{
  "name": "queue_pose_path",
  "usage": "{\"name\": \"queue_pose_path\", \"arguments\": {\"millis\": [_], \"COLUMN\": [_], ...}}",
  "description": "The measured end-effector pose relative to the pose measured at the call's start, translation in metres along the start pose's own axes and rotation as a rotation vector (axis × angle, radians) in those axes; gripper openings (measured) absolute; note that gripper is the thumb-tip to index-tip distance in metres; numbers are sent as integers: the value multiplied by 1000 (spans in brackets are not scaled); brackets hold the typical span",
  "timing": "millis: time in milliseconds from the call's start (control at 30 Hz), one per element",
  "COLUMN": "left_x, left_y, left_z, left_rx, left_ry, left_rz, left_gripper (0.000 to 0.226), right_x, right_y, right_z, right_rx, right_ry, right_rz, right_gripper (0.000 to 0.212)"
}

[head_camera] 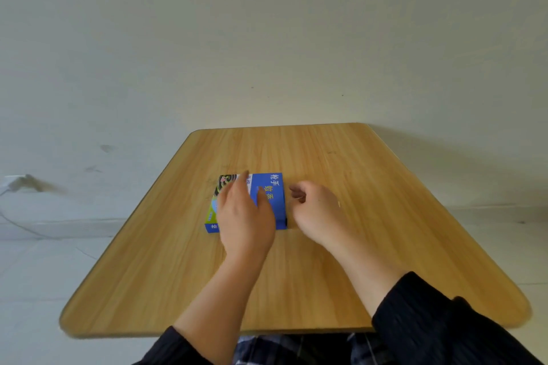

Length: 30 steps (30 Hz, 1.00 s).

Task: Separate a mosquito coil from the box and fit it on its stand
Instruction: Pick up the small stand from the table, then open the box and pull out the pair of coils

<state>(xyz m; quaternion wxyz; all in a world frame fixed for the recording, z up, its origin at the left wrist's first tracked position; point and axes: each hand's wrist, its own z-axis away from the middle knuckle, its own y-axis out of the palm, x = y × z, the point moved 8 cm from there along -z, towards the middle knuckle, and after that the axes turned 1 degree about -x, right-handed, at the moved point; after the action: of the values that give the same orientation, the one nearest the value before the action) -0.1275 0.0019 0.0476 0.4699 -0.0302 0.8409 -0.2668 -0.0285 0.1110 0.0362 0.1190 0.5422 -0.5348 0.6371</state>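
A blue mosquito coil box (271, 191) with yellow and white print lies flat in the middle of the wooden table (385, 216). My left hand (244, 216) rests flat on top of the box, fingers spread, covering its left and middle part. My right hand (315, 212) is at the box's right end, fingers curled towards that edge; whether they grip a flap I cannot tell. No coil or stand shows outside the box.
The table has rounded corners and stands against a pale wall (267, 38). A pale floor (44, 261) lies to the left with a white cable (17, 225) and a small object near the wall. Dark sleeves cover both forearms.
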Motion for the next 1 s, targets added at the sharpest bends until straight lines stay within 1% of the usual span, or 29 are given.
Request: {"name": "queue_pose_path", "arguments": {"millis": [67,100,167,233,300,333,467,600,700,767,800,900,1000], "left_x": [22,34,55,67,69,70,71,74,82,85,85,83,83], "left_y": [-18,-23,-26,-20,-14,-13,-23,-41,-55,-59,-59,-56,-54], "left_z": [-9,-11,-14,-14,-13,-11,-4,8,14,14,15,17,18], "left_rx": [-58,-55,17,118,181,188,149,105,72,69,74,83,73], "left_ry": [-92,-156,-286,-353,-352,-351,-365,-358,-373,-373,-367,-331,-312], "left_rz": [-126,-173,-209,-177,-139,-126,-121,-213,-303,-322,-330,-367,-393], "left_gripper": [49,53,61,64,59,57,57,60,61,59,58,57,56], "right_x": [-1,-3,-8,-11,-11,-11,-12,-12,-11,-11,-11,-14,-15], "right_y": [15,20,29,31,31,31,31,36,42,44,44,44,45], "right_z": [-2,-3,-2,-1,2,4,18,39,50,52,53,52,50], "right_rx": [65,83,103,93,73,62,13,-39,-50,-53,-50,-41,-15], "right_ry": [66,103,173,199,202,208,218,197,189,206,220,273,318], "right_rz": [19,22,12,-1,-12,-16,-64,-126,-184,-222,-234,-291,-322], "right_gripper": [17,17,22,25,32,34,36,29,18,8,6,13,13]}}
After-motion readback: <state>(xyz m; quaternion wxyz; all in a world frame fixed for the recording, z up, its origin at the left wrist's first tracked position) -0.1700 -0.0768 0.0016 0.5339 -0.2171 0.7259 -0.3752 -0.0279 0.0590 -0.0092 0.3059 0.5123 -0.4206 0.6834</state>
